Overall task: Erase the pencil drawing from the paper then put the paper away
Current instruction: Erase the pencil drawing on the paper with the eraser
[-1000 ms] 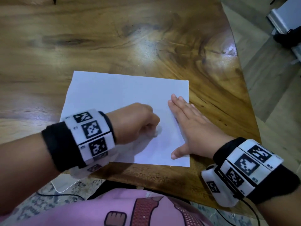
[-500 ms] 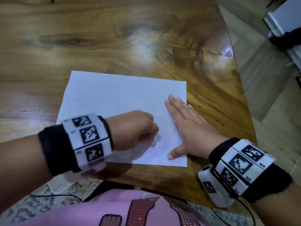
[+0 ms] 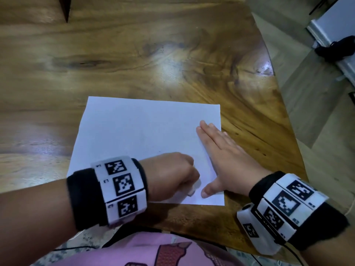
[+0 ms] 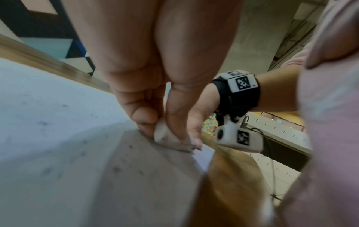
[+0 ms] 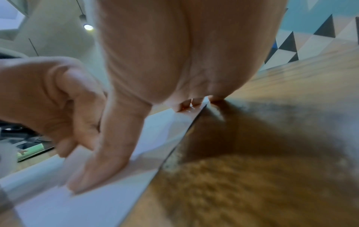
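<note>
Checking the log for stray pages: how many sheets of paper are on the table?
1. The paper lies on the table near its front edge, under both hands; a sheet beneath it would be hidden.

Table point(image 3: 134, 54): varnished wood, glossy, with dark swirling grain and pale light reflections. Paper point(image 3: 144, 127): thin white sheet, matt and smooth, flecked with grey crumbs in the left wrist view. Eraser point(image 4: 162, 132): white, matt, smudged grey at its working end. Wristbands point(image 3: 84, 196): black, fuzzy cloth carrying smooth white plastic marker blocks point(image 3: 121, 185). Shirt point(image 3: 153, 252): soft pink cloth.
</note>
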A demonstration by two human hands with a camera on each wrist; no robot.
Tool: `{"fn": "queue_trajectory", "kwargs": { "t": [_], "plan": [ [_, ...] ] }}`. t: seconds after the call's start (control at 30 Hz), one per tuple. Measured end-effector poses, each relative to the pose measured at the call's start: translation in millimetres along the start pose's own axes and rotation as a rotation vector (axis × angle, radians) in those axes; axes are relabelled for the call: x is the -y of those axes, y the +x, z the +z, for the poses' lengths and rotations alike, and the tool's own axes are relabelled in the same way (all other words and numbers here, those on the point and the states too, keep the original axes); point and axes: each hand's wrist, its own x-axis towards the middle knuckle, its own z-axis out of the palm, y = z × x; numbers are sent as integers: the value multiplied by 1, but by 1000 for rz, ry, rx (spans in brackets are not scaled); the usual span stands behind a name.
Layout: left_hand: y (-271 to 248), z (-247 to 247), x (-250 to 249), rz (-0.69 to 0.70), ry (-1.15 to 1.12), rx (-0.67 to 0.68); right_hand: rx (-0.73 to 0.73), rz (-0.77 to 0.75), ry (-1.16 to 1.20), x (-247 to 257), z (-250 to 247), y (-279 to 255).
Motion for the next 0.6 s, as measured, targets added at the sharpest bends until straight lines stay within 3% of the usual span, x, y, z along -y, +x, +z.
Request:
{"fn": "queue_trajectory", "kwargs": {
  "t": [0.17,0.33,0.4,0.6],
  "plan": [
    [34,-21,-4,-26,30,-269,-2,3,28,0,0,0],
    [2,-10,5,-5,40,-57,6,7,-7,-2,2,1],
    [-3,-13,9,-59,-55,-4,7,8,-6,-1,2,1],
    [28,-41,16,-197,70,-201,7,10,-5,-1,2,0]
  ]
}}
